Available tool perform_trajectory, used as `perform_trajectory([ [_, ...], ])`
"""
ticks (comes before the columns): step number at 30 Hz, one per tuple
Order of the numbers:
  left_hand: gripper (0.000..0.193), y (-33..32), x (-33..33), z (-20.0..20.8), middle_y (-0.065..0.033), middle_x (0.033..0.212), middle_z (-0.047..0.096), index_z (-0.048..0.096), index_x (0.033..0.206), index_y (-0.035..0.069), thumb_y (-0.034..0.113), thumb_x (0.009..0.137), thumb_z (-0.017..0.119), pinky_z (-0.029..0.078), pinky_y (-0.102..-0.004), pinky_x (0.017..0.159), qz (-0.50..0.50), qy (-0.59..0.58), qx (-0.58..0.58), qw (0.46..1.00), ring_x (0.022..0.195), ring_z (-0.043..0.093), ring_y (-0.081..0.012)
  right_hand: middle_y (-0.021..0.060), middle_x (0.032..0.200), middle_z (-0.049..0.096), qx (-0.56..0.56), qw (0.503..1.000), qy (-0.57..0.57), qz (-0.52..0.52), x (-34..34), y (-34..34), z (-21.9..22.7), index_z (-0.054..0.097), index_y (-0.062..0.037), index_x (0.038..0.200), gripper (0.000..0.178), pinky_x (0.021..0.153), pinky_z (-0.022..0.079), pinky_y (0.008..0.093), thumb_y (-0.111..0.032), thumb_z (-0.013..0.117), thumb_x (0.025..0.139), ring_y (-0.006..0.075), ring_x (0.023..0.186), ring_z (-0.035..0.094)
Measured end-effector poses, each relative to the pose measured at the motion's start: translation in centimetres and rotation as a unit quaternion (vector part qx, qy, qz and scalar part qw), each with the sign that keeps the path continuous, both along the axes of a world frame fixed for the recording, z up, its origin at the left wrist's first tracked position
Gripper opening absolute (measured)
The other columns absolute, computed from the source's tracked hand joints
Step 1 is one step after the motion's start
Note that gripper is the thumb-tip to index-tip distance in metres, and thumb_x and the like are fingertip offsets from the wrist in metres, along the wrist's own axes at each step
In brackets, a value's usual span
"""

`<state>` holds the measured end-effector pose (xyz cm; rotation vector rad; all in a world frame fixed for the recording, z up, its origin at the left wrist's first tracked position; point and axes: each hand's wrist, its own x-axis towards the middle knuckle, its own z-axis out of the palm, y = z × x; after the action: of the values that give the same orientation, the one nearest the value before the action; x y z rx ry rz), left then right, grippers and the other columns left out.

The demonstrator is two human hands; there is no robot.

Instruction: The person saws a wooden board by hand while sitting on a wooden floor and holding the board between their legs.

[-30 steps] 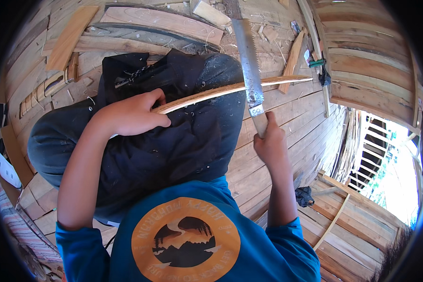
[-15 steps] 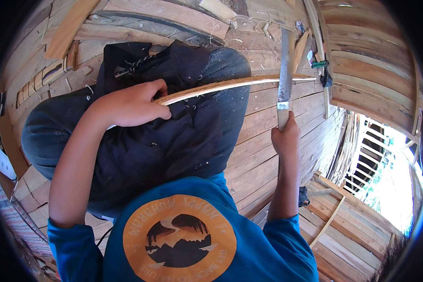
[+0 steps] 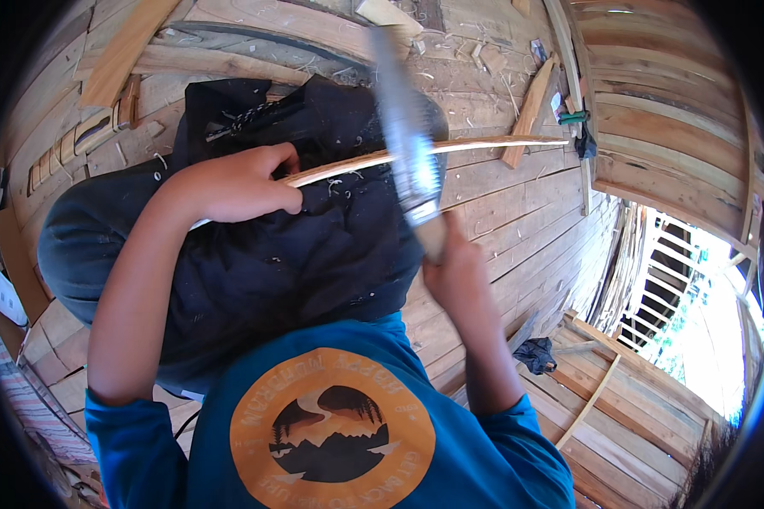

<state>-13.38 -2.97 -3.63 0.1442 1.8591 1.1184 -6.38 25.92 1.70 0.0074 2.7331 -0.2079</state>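
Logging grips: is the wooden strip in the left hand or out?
In: the left hand holds the wooden strip between thumb and fingers.

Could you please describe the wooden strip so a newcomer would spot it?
Find the dark-clothed lap. From the left hand, the wooden strip extends rightward, passing behind the toothed blade. Unlike the wider boards beyond, it is slender and hand-held.

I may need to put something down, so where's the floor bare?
Planks right of your right hand look mostly bare, bordered above by the wood strip and below by the black bag. Beyond your legs it's crowded with boards and offcuts, and the saw takes the space ahead of that hand.
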Motion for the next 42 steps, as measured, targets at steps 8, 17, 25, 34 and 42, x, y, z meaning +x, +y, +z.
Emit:
perform_trajectory([
  [8,0.052,-0.9,-0.1,0.8,-0.0102,0.082,0.063,0.051,0.116,0.007,0.023,0.070,0.069,0.045,-0.0308,0.068,0.001,-0.027,0.019,0.999,0.072,0.057,-0.0182,0.0273,0.083,0.065,-0.016,0.993,0.072,-0.089,-2.4,3.7,-0.3,0.050,0.0006,0.113,0.046,0.067,0.052,0.0474,-0.017,0.074,0.079,0.0445,0.079,0.065],
  [17,0.054,-1.7,0.9,2.5,-0.0217,0.093,0.065,0.050,0.121,0.004,0.023,0.073,0.065,0.049,-0.0386,0.076,-0.017,0.035,-0.040,0.998,0.084,0.065,-0.0321,0.0108,0.071,0.066,-0.333,0.927,-0.032,-0.171,-1.1,2.3,-1.1,0.058,0.0010,0.114,0.029,0.056,0.050,0.0295,-0.017,0.062,0.092,0.0140,0.060,0.063],
  [25,0.040,2.2,5.9,3.8,-0.0276,0.082,0.062,0.045,0.108,0.002,0.022,0.082,0.068,0.048,-0.0483,0.072,0.078,0.156,-0.078,0.982,0.084,0.063,-0.0456,0.0190,0.066,0.061,-0.306,0.945,0.100,-0.065,-1.5,-1.0,-2.2,0.058,-0.0012,0.088,0.028,0.057,0.048,0.0438,-0.029,0.056,0.094,0.0407,0.066,0.063],
  [34,0.036,4.6,7.3,4.6,-0.0291,0.083,0.064,0.044,0.105,-0.001,0.025,0.087,0.061,0.051,-0.0518,0.075,0.123,0.191,-0.131,0.965,0.083,0.063,-0.0464,0.0216,0.059,0.054,-0.259,0.965,0.038,-0.013,-1.5,0.9,-1.7,0.054,-0.0010,0.084,0.041,0.057,0.046,0.0474,-0.041,0.056,0.092,0.0434,0.064,0.060],
  [42,0.037,5.9,8.1,4.8,-0.0283,0.082,0.063,0.042,0.106,-0.001,0.018,0.082,0.062,0.051,-0.0521,0.073,0.085,0.200,-0.140,0.966,0.081,0.063,-0.0455,0.0217,0.056,0.055,-0.142,0.984,0.092,0.048,-1.8,3.8,-1.8,0.055,-0.0018,0.079,0.047,0.053,0.048,0.0494,-0.047,0.057,0.091,0.0435,0.059,0.060],
])
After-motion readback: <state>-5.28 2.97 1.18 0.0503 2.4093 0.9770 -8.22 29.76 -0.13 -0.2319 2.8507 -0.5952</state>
